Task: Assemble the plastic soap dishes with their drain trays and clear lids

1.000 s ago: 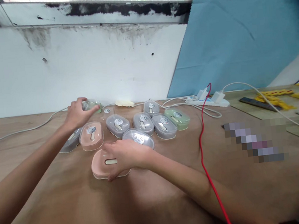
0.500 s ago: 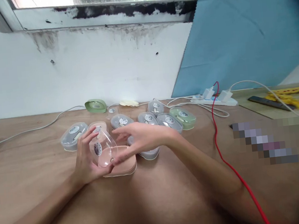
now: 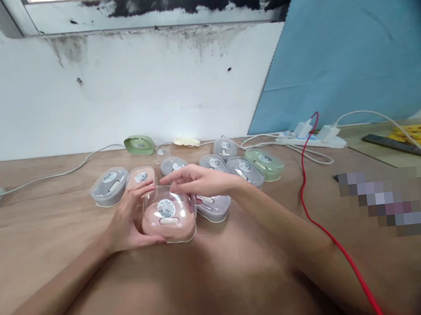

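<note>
A clear plastic lid (image 3: 177, 197) with a round printed sticker sits over a pink oval box (image 3: 153, 227), perhaps a soap box, near the middle of the table. My left hand (image 3: 125, 226) grips the lid's left side, thumb along the front edge and fingers behind. My right hand (image 3: 207, 180) curves over the back and right side of the lid, fingertips on it. Part of the lid's rim is hidden by my hands, so I cannot tell whether it is seated all round. Just behind stands another lidded pink box (image 3: 140, 176).
Several lidded grey boxes (image 3: 110, 185) and a lidded green box (image 3: 266, 164) stand around. By the wall are an open green piece (image 3: 139, 145) and a cream piece (image 3: 186, 141). A white power strip (image 3: 327, 140) and red cable (image 3: 327, 235) lie right.
The clear lid, held tilted at the left before, has turned level and come down over the pink box. My right hand has closed in on the lid. The view has shifted slightly.
</note>
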`<state>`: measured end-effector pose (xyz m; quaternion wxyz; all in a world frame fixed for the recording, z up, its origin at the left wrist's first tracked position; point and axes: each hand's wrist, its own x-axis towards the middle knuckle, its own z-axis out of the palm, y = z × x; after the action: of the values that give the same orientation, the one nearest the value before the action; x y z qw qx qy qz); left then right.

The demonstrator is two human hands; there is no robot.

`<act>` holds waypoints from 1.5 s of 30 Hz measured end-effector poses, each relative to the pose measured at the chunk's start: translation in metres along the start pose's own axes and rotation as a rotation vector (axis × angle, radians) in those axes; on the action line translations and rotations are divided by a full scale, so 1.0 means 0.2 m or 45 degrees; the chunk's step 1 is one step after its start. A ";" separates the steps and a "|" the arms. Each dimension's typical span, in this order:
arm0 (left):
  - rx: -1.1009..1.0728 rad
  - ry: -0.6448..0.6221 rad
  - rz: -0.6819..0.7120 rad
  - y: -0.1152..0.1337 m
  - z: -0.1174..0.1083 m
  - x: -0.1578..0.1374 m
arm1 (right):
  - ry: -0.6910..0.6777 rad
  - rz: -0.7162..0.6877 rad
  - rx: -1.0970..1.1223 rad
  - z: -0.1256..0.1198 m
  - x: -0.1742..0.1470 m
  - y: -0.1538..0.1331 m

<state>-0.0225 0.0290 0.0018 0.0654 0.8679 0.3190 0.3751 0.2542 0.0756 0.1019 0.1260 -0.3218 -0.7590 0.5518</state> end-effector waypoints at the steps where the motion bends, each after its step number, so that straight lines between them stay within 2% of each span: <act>1: -0.037 -0.017 -0.004 -0.01 0.00 0.00 | -0.011 0.018 0.045 -0.01 0.01 0.01; 3: -0.077 -0.054 -0.015 -0.01 0.00 0.00 | -0.012 0.028 0.061 -0.01 0.02 0.03; 5: -0.051 -0.059 -0.035 0.01 0.00 0.01 | 0.003 0.003 -0.038 0.01 0.03 0.05; 10: 0.009 -0.023 -0.043 0.04 -0.01 0.01 | 0.165 -0.215 -0.326 0.04 0.04 0.05; 12: 0.003 -0.027 -0.072 0.03 -0.01 0.01 | 0.213 -0.240 -0.444 0.05 0.04 0.05; 18: 0.032 0.002 -0.031 -0.02 -0.01 -0.02 | 0.105 -0.179 -0.671 0.09 0.03 0.04; 23: 0.089 -0.097 -0.086 -0.04 -0.01 -0.03 | 0.054 -0.113 -0.889 0.14 0.04 0.04; 27: 0.075 -0.203 -0.101 -0.04 -0.03 -0.02 | 0.055 -0.071 -0.905 0.17 0.04 0.04; 35: 0.057 -0.383 -0.135 -0.07 -0.07 -0.02 | 0.071 -0.144 -0.925 0.19 0.04 0.07; 39: 0.033 -0.341 -0.147 -0.08 -0.07 -0.04 | 0.090 -0.200 -0.886 0.17 0.05 0.09; 45: 0.032 -0.284 -0.144 -0.08 -0.05 -0.05 | 0.082 -0.191 -0.906 0.17 0.05 0.09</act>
<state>-0.0427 0.0351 -0.0023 0.1107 0.8857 0.3628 0.2678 0.2354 0.0596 0.0723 0.0698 -0.3062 -0.9206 0.2319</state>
